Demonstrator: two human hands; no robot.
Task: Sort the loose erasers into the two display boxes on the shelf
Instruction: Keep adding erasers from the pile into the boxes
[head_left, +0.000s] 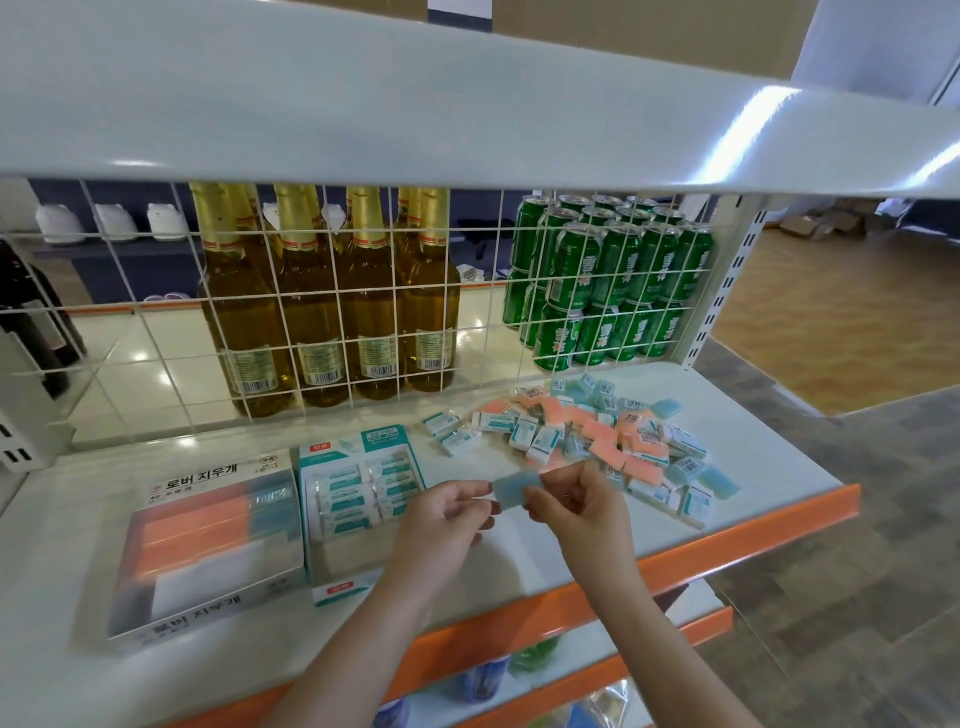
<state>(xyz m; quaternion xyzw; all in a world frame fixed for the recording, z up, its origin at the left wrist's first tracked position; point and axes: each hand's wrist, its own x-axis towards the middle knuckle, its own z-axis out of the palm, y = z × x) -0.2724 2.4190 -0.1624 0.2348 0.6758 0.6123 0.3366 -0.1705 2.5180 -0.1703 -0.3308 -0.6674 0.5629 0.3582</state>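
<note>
A pale blue eraser is held above the shelf between both hands. My left hand pinches its left end and my right hand pinches its right end. A heap of loose erasers, orange, blue and white-sleeved, lies on the right of the white shelf. Two display boxes stand on the left: a larger box with orange and blue erasers, and a teal-and-white box with rows of white-sleeved erasers.
A wire grid backs the shelf, with tall amber bottles and green cans behind it. An upper shelf overhangs. The orange front edge runs along the shelf, lower shelves beneath.
</note>
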